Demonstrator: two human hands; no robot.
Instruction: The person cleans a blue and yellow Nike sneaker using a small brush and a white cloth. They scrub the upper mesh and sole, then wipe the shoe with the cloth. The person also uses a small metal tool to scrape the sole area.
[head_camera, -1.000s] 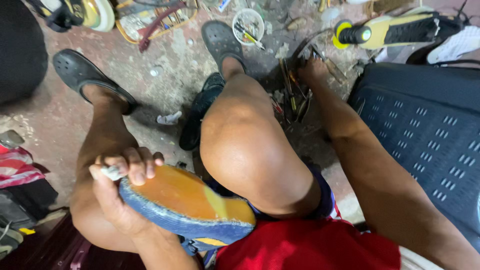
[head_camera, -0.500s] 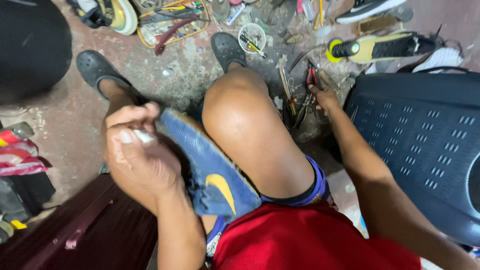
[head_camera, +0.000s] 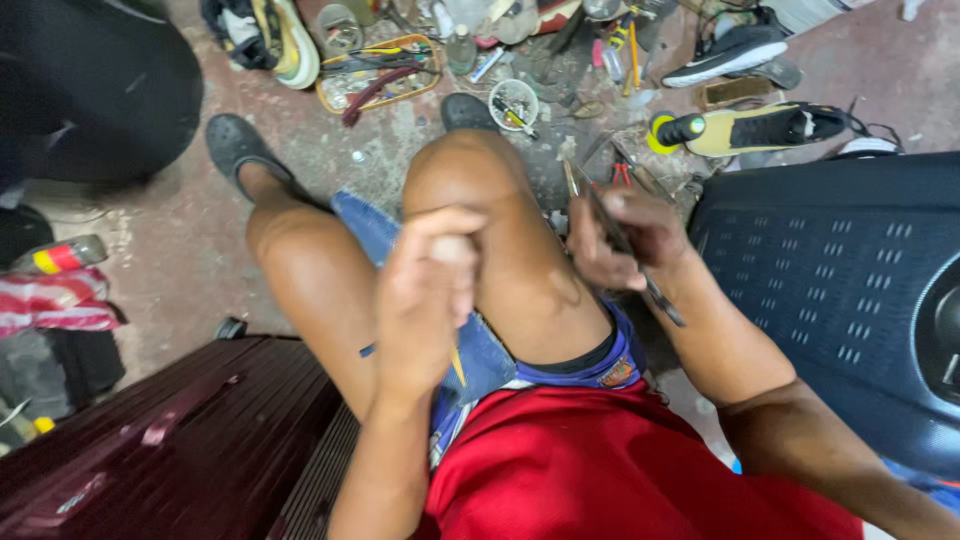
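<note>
The left hand (head_camera: 425, 300) gripped a blue shoe (head_camera: 478, 352) between the knees; the right hand (head_camera: 620, 240) held a thin metal tool (head_camera: 640, 275).

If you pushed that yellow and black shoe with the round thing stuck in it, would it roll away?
Probably not. The yellow and black shoe lies on its side on the rough floor, so it would likely slide or scrape. Its sole looks long and flat, not round. It seems light, so a small push might spin it.
</note>
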